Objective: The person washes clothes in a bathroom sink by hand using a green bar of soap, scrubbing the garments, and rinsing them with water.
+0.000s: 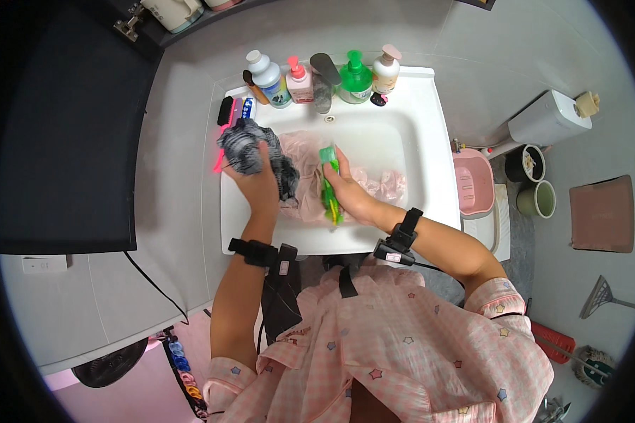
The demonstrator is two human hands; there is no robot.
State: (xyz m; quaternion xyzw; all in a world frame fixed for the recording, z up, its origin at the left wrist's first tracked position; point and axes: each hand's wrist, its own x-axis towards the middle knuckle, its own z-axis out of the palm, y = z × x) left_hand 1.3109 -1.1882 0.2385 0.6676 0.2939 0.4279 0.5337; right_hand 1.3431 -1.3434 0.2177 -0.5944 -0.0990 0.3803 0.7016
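Striped cloth in one hand, green thing in the other, over a white sink

From where I stand, the dark grey striped cloth (243,149) is bunched up at the left side of the sink (430,141), its upper part over the rim and its lower end trailing inward. The left hand (256,182) grips it, thumb across the folds; some of its fingers are hidden by the fabric. The right hand (353,194) is curled around a slim green thing (329,192) with a paler top, held upright over the basin; it is too blurred for me to say just what it is. Behind and beside it, a pink cloth (305,158) lies crumpled in the basin, and a frilly pale pink piece (386,185) spreads to the right of the right hand.

At the left rim, just beside the striped cloth, lie a black and pink hairbrush (225,113) and a blue and white box (248,108). Along the back stand a white bottle (267,77), a pink pump bottle (299,86), the dark tap (323,81), a green pump bottle (355,81) and a cream pump bottle (386,72).

The person wears a pink checked shirt (395,335) dotted with stars, and a black strap on each wrist. To the right of the sink, near it, sits a pink tub (472,182); farther right are a black bin (517,166) and a pale green bin (543,199).
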